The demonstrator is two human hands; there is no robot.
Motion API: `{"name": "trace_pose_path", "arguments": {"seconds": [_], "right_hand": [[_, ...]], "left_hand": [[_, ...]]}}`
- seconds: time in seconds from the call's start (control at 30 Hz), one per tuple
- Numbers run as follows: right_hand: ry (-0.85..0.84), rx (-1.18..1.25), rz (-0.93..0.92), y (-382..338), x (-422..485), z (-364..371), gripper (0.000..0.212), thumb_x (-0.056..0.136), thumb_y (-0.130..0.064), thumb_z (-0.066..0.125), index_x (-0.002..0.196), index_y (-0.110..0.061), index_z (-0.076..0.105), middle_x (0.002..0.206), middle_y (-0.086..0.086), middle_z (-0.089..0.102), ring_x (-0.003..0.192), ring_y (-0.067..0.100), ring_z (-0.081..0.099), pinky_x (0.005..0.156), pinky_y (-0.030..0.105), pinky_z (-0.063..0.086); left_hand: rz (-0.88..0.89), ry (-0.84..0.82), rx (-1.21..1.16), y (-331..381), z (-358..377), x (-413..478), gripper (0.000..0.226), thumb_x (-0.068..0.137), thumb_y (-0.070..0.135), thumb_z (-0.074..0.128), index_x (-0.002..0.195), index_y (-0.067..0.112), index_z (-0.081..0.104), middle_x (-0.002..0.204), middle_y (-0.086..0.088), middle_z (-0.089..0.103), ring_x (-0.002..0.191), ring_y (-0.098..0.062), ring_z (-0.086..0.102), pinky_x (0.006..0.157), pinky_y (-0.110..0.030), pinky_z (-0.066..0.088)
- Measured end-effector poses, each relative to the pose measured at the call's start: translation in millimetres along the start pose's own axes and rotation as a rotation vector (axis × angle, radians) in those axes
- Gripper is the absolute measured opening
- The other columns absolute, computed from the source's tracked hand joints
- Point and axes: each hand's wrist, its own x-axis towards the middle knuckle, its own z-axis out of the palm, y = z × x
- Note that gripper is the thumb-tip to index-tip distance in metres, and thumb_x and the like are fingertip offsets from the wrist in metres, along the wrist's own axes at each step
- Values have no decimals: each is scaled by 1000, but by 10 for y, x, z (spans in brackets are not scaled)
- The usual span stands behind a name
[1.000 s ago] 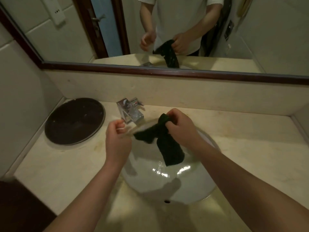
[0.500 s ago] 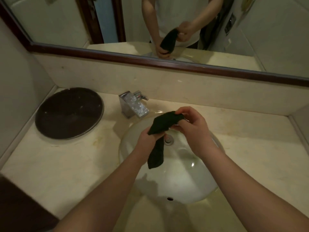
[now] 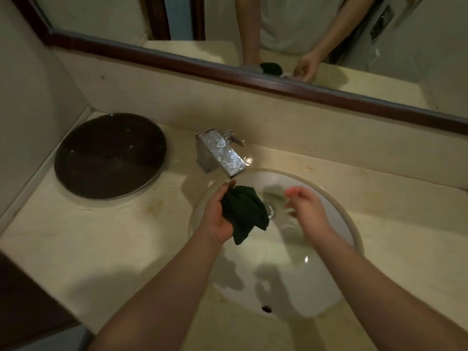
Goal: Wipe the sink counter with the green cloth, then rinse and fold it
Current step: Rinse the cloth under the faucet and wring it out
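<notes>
Left hand (image 3: 218,216) gripping one green cloth (image 3: 244,212), right hand (image 3: 305,207) empty, one sink (image 3: 291,287)

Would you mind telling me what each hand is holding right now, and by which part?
The left hand holds the bunched green cloth by its left side, one end hanging below. The right hand is blurred, open and holds nothing.

The right hand (image 3: 307,211) is motion-blurred — finger pose unclear; the green cloth (image 3: 244,214) hides the left hand (image 3: 217,216) fingers — mirror (image 3: 278,24) cropped at the top edge
</notes>
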Motion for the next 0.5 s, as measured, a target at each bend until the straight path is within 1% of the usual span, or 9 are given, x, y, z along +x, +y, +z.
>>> {"name": "trace_pose_path", "arguments": {"seconds": [0.03,0.07,0.13,0.17,0.2,0.23,0.33,0.43,0.5], "right_hand": [[41,-28,-38,-138,136,41,11,95,-16,52,90,-18,62,93,6,64,78,18,60,71,33,49],[39,-60,-67,-285,270,103,8,95,-21,54,94,-18,61,91,4,64,74,15,59,66,27,49],[-21,-130,-132,-558,512,284,12,92,-22,58,100,-14,60,85,2,65,63,9,59,54,19,46],[-45,-149,-162,-661,614,389,12,91,-21,61,99,-12,60,82,2,66,59,8,58,48,15,44],[-58,-157,-186,-758,688,495,11,90,-20,63,97,-13,59,80,2,66,56,9,58,44,14,43],[-62,-162,-200,-816,753,590,9,88,-20,64,93,-14,59,78,2,67,54,9,58,43,15,42],[-48,-150,-248,-853,861,785,12,84,-19,68,79,-20,56,75,3,68,47,8,58,46,18,44],[0,-198,-334,-829,884,820,15,82,-20,69,75,-22,56,73,4,69,46,6,61,48,17,46],[42,-272,-382,-860,913,817,17,82,-22,68,72,-27,55,74,3,69,56,12,65,53,20,49]], "left_hand": [[-21,7,28,29,-22,51,56,58,31,85,110,15,71,121,-19,63,114,-35,59,89,-46,52],[-54,12,49,47,-41,99,59,58,28,86,113,12,71,124,-19,63,117,-35,58,94,-46,50],[-119,-3,41,81,-43,176,64,66,22,80,126,6,63,129,-16,60,121,-32,56,101,-44,46],[-136,-12,36,95,-28,215,63,70,21,77,128,4,61,131,-15,59,121,-32,56,101,-44,46],[-140,-20,38,112,-15,264,58,72,20,76,126,4,62,130,-14,61,119,-32,57,99,-44,47],[-126,-29,45,130,3,312,50,73,19,74,120,4,64,125,-14,64,115,-32,60,96,-44,49],[-81,-29,86,185,35,427,25,83,20,71,102,6,65,99,-11,69,99,-30,66,91,-43,51],[-124,-21,98,199,116,457,17,89,24,65,93,7,64,88,-12,66,77,-26,68,78,-39,54],[-130,7,96,209,159,496,17,92,24,59,92,8,63,83,-13,65,69,-25,68,72,-38,54]]}}
